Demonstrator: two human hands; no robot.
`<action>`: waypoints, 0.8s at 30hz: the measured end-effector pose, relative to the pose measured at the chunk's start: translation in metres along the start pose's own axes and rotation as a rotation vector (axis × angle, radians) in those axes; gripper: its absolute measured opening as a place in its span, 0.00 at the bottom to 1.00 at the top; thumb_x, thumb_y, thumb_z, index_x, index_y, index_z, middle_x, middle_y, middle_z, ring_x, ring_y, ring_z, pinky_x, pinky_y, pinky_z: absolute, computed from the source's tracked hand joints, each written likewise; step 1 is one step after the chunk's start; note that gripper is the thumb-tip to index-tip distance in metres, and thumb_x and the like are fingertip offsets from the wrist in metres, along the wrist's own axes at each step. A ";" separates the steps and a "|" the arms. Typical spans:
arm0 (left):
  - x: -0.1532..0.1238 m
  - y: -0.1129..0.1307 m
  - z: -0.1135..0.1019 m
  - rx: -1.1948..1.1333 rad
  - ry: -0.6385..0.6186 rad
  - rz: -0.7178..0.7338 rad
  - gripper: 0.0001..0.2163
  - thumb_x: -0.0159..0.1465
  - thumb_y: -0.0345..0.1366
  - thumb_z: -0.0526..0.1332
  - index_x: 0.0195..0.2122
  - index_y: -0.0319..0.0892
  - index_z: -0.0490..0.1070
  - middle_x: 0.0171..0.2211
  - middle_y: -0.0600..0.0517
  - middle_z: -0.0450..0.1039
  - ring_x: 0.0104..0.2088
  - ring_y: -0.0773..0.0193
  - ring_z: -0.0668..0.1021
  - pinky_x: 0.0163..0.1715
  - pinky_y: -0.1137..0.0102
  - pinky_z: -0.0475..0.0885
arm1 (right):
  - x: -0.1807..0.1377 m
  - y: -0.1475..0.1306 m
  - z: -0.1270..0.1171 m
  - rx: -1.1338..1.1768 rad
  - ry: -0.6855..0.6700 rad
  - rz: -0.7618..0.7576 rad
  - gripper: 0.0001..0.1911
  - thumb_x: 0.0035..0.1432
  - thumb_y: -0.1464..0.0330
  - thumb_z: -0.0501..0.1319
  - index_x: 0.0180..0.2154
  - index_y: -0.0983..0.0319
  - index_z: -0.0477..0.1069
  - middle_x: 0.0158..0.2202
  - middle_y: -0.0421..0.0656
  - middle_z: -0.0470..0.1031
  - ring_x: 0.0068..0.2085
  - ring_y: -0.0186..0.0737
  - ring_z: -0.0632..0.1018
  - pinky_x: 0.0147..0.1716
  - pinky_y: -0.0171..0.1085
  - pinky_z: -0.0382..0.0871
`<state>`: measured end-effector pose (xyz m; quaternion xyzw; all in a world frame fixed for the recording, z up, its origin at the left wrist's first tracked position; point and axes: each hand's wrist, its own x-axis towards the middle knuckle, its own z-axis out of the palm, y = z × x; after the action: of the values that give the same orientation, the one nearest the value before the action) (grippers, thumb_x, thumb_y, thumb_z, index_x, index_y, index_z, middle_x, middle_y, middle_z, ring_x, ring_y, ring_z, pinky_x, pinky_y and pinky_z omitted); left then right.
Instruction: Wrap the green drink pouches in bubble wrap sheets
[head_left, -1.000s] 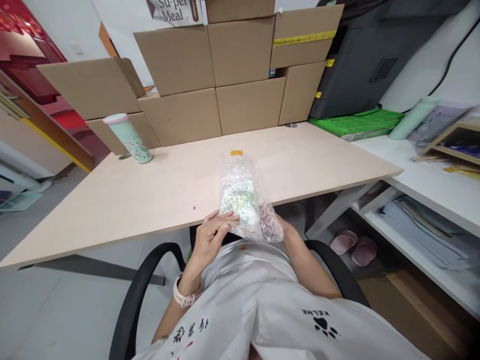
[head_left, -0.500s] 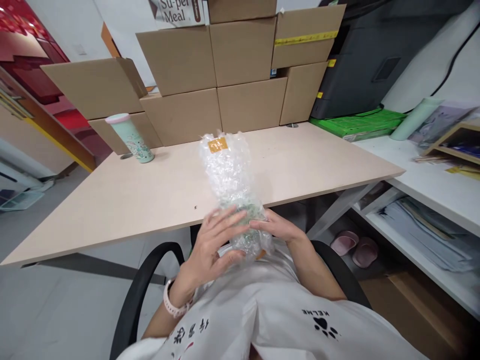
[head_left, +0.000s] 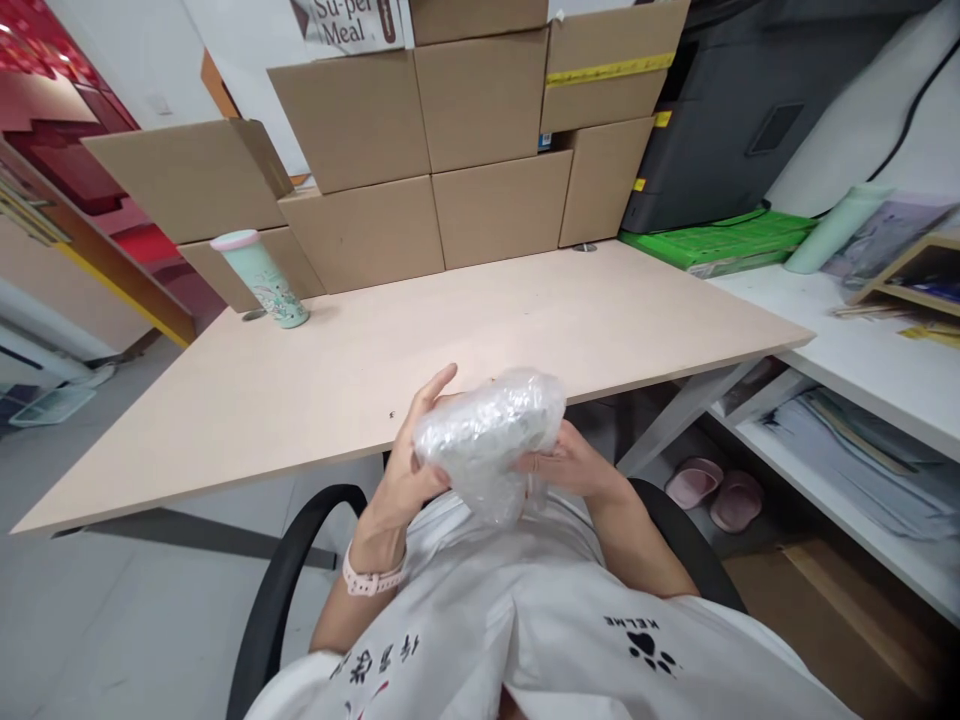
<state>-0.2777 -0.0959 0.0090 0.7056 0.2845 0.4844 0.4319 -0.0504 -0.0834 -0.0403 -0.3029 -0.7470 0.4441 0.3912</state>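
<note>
A bundle of clear bubble wrap (head_left: 487, 425) is between my two hands, just above my lap at the desk's front edge. Something pale green shows faintly through the plastic, but its kind is hidden. My left hand (head_left: 411, 460) cups the bundle's left end, thumb on the near side and fingers reaching behind it. On the other end, my right hand (head_left: 574, 460) grips the wrap with its fingers against the near side. A loose flap of wrap hangs down towards my shirt.
A mint green tumbler (head_left: 262, 280) with a pink lid stands on the wooden desk (head_left: 360, 350) at the left. Stacked cardboard boxes (head_left: 502, 205) line the back. Chair armrests (head_left: 274, 590) flank me. At the right is a white shelf (head_left: 907, 375), with pink slippers (head_left: 716, 495) below.
The long strip of bubble wrap that stretched onto the desk is now folded or rolled into a compact bundle. My left hand has moved from lying over it to its left end.
</note>
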 end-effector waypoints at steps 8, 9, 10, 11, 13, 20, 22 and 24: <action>0.116 -0.066 -0.012 0.317 0.259 -0.085 0.26 0.60 0.47 0.67 0.57 0.47 0.67 0.58 0.43 0.70 0.65 0.39 0.66 0.59 0.43 0.68 | 0.106 0.022 -0.061 -0.639 0.242 -0.048 0.29 0.61 0.45 0.58 0.58 0.50 0.67 0.64 0.46 0.67 0.68 0.61 0.60 0.64 0.68 0.56; 0.128 -0.069 -0.014 0.385 0.274 -0.054 0.27 0.58 0.44 0.69 0.57 0.47 0.67 0.62 0.42 0.66 0.68 0.37 0.61 0.63 0.40 0.61 | 0.117 0.023 -0.067 -0.689 0.237 -0.057 0.30 0.62 0.46 0.57 0.61 0.51 0.65 0.67 0.46 0.63 0.70 0.61 0.57 0.66 0.68 0.52; 0.137 -0.072 -0.015 0.459 0.257 -0.004 0.27 0.57 0.41 0.69 0.57 0.47 0.67 0.64 0.42 0.63 0.70 0.37 0.57 0.67 0.37 0.53 | 0.125 0.025 -0.071 -0.728 0.222 -0.071 0.30 0.64 0.48 0.55 0.63 0.52 0.62 0.69 0.45 0.59 0.71 0.59 0.53 0.67 0.68 0.48; 0.142 -0.074 -0.017 0.529 0.219 0.057 0.26 0.57 0.38 0.68 0.57 0.47 0.68 0.67 0.43 0.61 0.71 0.39 0.54 0.69 0.37 0.45 | 0.131 0.026 -0.073 -0.762 0.192 -0.089 0.30 0.65 0.50 0.53 0.64 0.53 0.61 0.70 0.45 0.56 0.72 0.57 0.51 0.69 0.66 0.45; 0.146 -0.078 -0.019 0.646 0.111 0.154 0.23 0.59 0.35 0.65 0.57 0.48 0.69 0.67 0.45 0.60 0.72 0.43 0.54 0.70 0.40 0.34 | 0.137 0.028 -0.073 -0.820 0.123 -0.125 0.30 0.66 0.54 0.50 0.66 0.56 0.59 0.71 0.44 0.53 0.73 0.53 0.50 0.70 0.63 0.43; 0.156 -0.101 -0.036 0.704 -0.022 0.053 0.26 0.57 0.39 0.66 0.58 0.46 0.71 0.65 0.41 0.64 0.69 0.38 0.60 0.70 0.41 0.33 | 0.148 0.031 -0.083 -0.784 -0.021 -0.107 0.34 0.63 0.55 0.54 0.67 0.57 0.58 0.71 0.38 0.51 0.73 0.49 0.50 0.72 0.57 0.42; 0.159 -0.105 -0.041 0.737 -0.088 0.060 0.28 0.58 0.42 0.65 0.61 0.45 0.68 0.67 0.41 0.60 0.70 0.39 0.58 0.70 0.43 0.31 | 0.152 0.032 -0.088 -0.753 -0.061 -0.097 0.35 0.62 0.54 0.56 0.67 0.59 0.57 0.71 0.38 0.50 0.73 0.49 0.50 0.73 0.56 0.42; 0.159 -0.106 -0.044 0.776 -0.150 0.066 0.30 0.59 0.43 0.62 0.64 0.44 0.64 0.69 0.42 0.56 0.71 0.41 0.56 0.70 0.44 0.30 | 0.155 0.032 -0.090 -0.715 -0.085 -0.072 0.37 0.60 0.54 0.58 0.67 0.61 0.58 0.71 0.40 0.50 0.73 0.51 0.51 0.73 0.57 0.44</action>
<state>-0.2585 0.0982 -0.0083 0.8586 0.3913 0.3015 0.1371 -0.0495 0.0928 0.0069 -0.3753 -0.8809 0.1530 0.2443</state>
